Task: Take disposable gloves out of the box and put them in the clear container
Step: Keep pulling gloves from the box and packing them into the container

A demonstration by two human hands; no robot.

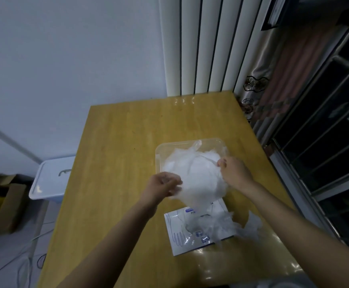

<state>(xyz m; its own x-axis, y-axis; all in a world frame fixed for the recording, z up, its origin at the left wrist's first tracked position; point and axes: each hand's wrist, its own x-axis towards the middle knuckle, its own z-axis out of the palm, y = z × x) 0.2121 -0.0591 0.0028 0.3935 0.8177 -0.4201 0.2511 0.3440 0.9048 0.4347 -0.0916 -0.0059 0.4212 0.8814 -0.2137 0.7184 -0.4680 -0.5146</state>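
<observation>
Wooden table (117,142) in a dim room: two hands are holding a wad of gloves (198,175) over the clear container (190,143)
Left hand (161,188) and right hand (235,173) are pinching its opposite edges, right of frame centre, above the box (182,231); tucking loose ends in evenly looks wise

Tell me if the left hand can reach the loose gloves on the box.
Probably yes, once freed: nothing blocks the loose gloves on the box, but the left hand grips the glove bundle over the clear container.
</observation>
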